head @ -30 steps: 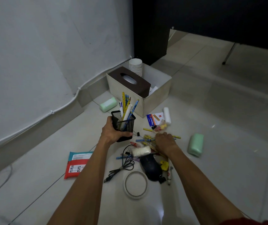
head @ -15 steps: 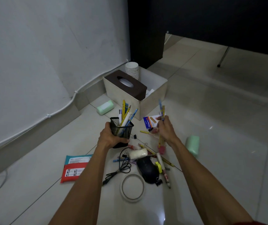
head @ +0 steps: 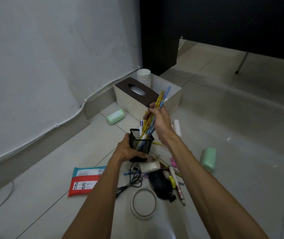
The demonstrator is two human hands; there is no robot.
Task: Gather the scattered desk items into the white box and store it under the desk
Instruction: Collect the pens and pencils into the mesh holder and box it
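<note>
while the left hand [head: 129,150] wraps its fingers round the black wire-mesh pen holder [head: 142,141] from the left and low down, the right hand [head: 159,118] pinches a bundle of yellow and blue pens and pencils [head: 161,98] about its middle.

in the head view the bundle's long axis slants from upper right, where its tips rise in front of the open white rectangular box [head: 174,102], down and left to the holder's mouth. there its lower ends appear to sit inside the rim among the pens standing in it. the right hand is above and just right of the holder, so the drop seems to call for a slide along that slant rather than straight down.

the box rests on the pale tiled floor [head: 241,118] beyond both hands, beside the black desk panel [head: 158,49]. it holds a brown tissue box [head: 137,91] and a stack of white paper cups [head: 143,77]. more pens, a dark rounded object [head: 160,185] and a white tape ring [head: 143,216] lie loose near the forearms.
</note>
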